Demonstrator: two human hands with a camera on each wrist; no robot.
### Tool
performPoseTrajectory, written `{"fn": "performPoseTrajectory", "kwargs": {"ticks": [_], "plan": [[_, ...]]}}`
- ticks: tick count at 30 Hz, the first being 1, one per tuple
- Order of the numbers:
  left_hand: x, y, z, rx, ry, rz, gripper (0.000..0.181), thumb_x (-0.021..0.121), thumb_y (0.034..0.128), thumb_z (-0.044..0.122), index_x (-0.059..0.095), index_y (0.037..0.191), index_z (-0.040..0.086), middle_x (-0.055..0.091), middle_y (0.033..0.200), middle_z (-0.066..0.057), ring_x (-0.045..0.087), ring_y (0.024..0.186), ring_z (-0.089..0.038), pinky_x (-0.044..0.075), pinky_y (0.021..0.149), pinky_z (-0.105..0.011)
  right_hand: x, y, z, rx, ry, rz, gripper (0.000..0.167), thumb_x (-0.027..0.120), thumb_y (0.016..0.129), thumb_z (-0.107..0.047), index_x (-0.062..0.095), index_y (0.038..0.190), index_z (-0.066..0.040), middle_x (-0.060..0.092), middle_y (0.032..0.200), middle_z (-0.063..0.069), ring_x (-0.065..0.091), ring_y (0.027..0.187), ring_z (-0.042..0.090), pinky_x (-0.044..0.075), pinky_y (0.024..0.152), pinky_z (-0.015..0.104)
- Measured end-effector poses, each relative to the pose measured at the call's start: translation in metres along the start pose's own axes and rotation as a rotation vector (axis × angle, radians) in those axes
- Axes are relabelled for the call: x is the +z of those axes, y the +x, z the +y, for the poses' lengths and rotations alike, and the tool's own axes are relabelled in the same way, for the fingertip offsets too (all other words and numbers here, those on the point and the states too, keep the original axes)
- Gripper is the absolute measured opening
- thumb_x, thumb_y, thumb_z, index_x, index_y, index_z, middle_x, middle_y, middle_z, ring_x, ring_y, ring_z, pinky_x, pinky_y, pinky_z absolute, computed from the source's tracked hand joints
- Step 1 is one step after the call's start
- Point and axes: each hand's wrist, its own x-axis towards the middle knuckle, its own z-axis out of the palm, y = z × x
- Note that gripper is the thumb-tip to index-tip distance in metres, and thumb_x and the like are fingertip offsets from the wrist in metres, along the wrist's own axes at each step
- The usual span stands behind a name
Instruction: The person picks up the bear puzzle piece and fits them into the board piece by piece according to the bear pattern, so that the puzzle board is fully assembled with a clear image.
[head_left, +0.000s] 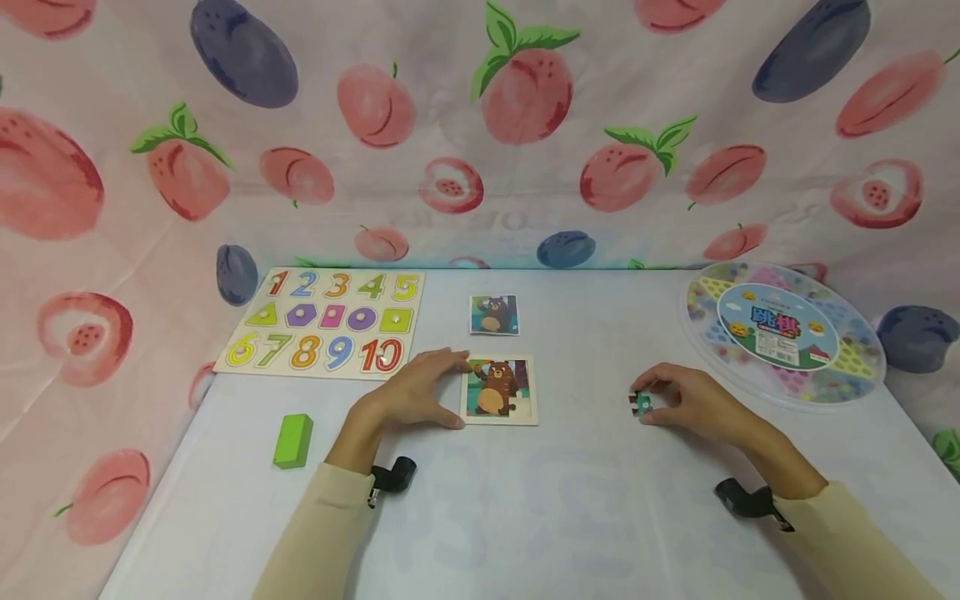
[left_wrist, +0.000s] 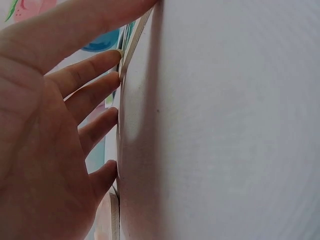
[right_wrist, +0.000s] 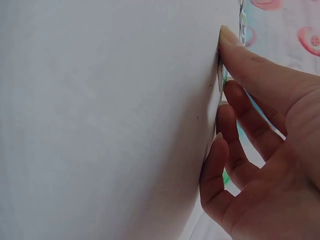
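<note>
A small wooden jigsaw puzzle (head_left: 497,387) of a brown bear lies in its pale frame at the middle of the table, with a bare spot at its lower right. Along the frame's left edge rests my left hand (head_left: 416,390), thumb at the lower corner and fingers near the upper one. The left wrist view shows those fingers (left_wrist: 92,92) fairly straight. To the right of the puzzle, my right hand (head_left: 693,404) pinches a teal and brown puzzle piece (head_left: 641,403) between thumb and fingers, low at the table. That piece (right_wrist: 221,75) appears edge-on in the right wrist view.
Behind the puzzle lies a bear picture card (head_left: 494,315). A number and shape board (head_left: 225,363) is at the back left, a green block (head_left: 292,441) in front of it. At the back right sits a round, clear-lidded game box (head_left: 780,327). A fruit-patterned cloth (head_left: 465,108) hangs behind.
</note>
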Motion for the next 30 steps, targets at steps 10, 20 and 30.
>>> {"fn": "performPoseTrajectory", "kwargs": {"ticks": [10, 20, 30], "plan": [[0.0022, -0.0020, -0.0001, -0.013, -0.020, -0.002, 0.077, 0.092, 0.0725, 0.028, 0.057, 0.141, 0.022, 0.039, 0.165, 0.006, 0.021, 0.160, -0.028, 0.023, 0.130, -0.056, 0.0006, -0.0019, 0.0004, -0.007, 0.001, 0.003, 0.032, 0.085, 0.082, -0.028, 0.072, 0.110, -0.020, 0.072, 0.108, -0.005, 0.059, 0.097, 0.007, 0.050, 0.084, 0.018], [0.0008, -0.0005, 0.0001, 0.005, 0.002, 0.002, 0.077, 0.092, 0.0720, 0.028, 0.058, 0.140, 0.020, 0.041, 0.164, 0.003, 0.022, 0.160, -0.027, 0.023, 0.131, -0.054, 0.0003, -0.0015, -0.0019, -0.011, 0.011, 0.002, 0.028, 0.085, 0.082, -0.025, 0.073, 0.107, -0.020, 0.072, 0.104, -0.005, 0.059, 0.093, 0.007, 0.050, 0.079, 0.018], [0.0012, -0.0005, -0.0014, 0.014, -0.006, 0.014, 0.077, 0.091, 0.0721, 0.027, 0.058, 0.140, 0.019, 0.042, 0.164, 0.003, 0.022, 0.160, -0.027, 0.021, 0.132, -0.052, -0.0045, 0.0051, -0.0031, 0.042, 0.077, -0.022, 0.027, 0.085, 0.083, -0.028, 0.072, 0.105, -0.019, 0.073, 0.101, -0.002, 0.063, 0.089, 0.007, 0.053, 0.074, 0.019]]}}
